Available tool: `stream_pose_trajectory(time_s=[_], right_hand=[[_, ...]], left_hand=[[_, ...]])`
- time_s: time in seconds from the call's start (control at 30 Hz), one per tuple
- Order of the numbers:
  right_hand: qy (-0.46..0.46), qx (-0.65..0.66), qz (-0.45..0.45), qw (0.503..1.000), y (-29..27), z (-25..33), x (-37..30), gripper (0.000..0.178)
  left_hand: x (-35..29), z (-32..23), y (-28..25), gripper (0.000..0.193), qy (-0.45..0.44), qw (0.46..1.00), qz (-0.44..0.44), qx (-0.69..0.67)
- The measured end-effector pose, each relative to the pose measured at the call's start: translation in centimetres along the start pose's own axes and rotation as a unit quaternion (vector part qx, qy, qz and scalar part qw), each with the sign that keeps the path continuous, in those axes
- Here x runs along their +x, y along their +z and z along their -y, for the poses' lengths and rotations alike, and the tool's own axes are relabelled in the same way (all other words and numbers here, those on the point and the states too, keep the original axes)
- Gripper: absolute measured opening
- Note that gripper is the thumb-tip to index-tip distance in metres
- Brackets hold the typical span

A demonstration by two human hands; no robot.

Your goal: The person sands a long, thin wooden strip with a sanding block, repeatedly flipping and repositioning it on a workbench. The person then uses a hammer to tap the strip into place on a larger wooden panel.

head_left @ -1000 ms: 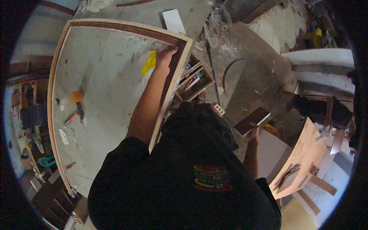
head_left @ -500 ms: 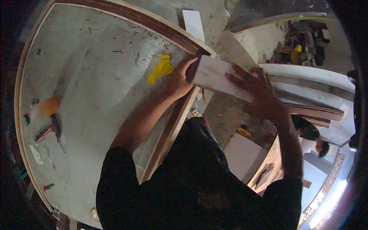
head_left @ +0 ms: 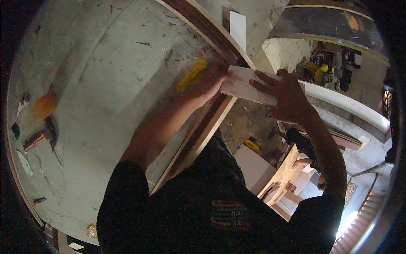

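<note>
A short white board (head_left: 243,84) with brownish smudges lies across the corner of a large wooden frame (head_left: 207,127). The frame has pale edges and reddish-brown sides. My left hand (head_left: 212,82) is closed at the board's left end, right by the frame corner; its fingertips are partly lost in shadow. Toward the board's right end, my right hand (head_left: 289,97) grips it across its width, fingers over the top and thumb at the near edge. A crumpled yellow cloth or bag (head_left: 192,75) lies on the grey surface just beyond my left wrist.
On the left lie an orange round object (head_left: 44,106), a red-handled tool (head_left: 36,142) and a small dark tool (head_left: 39,200). A white panel (head_left: 238,30) lies beyond the frame corner. Long boards (head_left: 347,101) are stacked at right; another person (head_left: 300,142) is below them.
My view has turned, so the frame and board appear shifted to the right. My left hand has closed in at the board's end. My right hand still holds the board.
</note>
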State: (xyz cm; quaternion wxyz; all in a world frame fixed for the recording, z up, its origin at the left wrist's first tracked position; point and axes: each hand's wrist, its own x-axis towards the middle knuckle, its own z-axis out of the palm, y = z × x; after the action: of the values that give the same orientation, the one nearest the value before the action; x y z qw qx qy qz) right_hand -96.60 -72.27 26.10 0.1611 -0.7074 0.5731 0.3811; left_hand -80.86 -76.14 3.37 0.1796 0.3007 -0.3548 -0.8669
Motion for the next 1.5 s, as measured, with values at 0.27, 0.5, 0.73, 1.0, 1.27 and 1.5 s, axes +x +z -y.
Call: stream_pose_trajectory(time_s=[0.27,0.5,0.73,1.0,1.27,1.5], right_hand=[[0.024,-0.005,0.012,1.000,-0.6,0.6,0.5,0.098],[-0.001,-0.022,0.005,1.000,-0.5,0.3,1.4,0.094],[0.011,-0.053,0.061,0.997,-0.1,0.9,1.9,0.103],[0.012,-0.060,0.097,0.993,-0.6,1.1,3.4,0.101],[0.022,-0.042,0.001,0.999,1.5,2.6,0.0,0.094],[0.195,0.195,-0.162,0.947,7.9,6.4,-13.2,0.092]], left_hand=[[1.0,0.4,0.2,0.055,0.127,0.984,0.019,0.124],[1.2,0.9,0.6,0.057,0.136,0.988,0.013,0.071],[2.1,2.8,0.7,0.064,0.204,0.975,0.001,0.092],[1.0,2.4,1.3,0.057,0.223,0.970,-0.092,0.016],[-0.9,-1.0,0.8,0.055,0.111,0.991,-0.069,-0.023],[0.0,2.6,0.6,0.055,0.114,0.988,-0.038,0.101]])
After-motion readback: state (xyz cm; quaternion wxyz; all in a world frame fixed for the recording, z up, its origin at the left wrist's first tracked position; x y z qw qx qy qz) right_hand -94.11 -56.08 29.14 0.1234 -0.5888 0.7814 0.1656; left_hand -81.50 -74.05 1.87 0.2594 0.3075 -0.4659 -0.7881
